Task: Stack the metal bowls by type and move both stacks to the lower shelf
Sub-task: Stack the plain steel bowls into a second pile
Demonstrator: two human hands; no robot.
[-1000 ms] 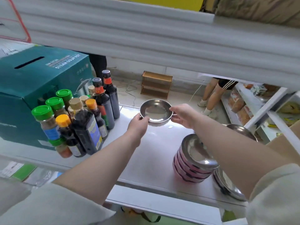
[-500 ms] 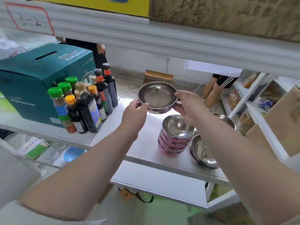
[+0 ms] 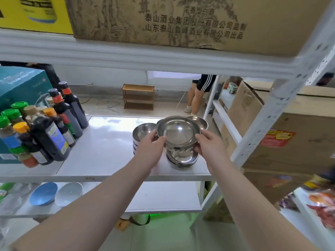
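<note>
I hold a shiny metal bowl [image 3: 178,132] by its rim with both hands, my left hand [image 3: 151,144] on its left side and my right hand [image 3: 208,144] on its right. It hovers just above a stack of plain metal bowls [image 3: 182,159] on the middle shelf [image 3: 101,151]. To the left stands a second stack of metal bowls with coloured sides [image 3: 142,134], partly hidden by my left hand. Another metal bowl [image 3: 202,121] shows behind the held one. The lower shelf [image 3: 163,196] lies beneath.
Sauce bottles and spice jars [image 3: 45,131] crowd the shelf's left, beside a teal box [image 3: 21,84]. A blue bowl [image 3: 43,193] and a pale bowl [image 3: 68,193] rest on the lower shelf's left. Cardboard boxes [image 3: 290,142] sit right. A person's legs [image 3: 197,95] stand behind.
The bowl in both hands has moved right and down, from above the coloured stack to over the plain stack. My view has tilted up and back.
</note>
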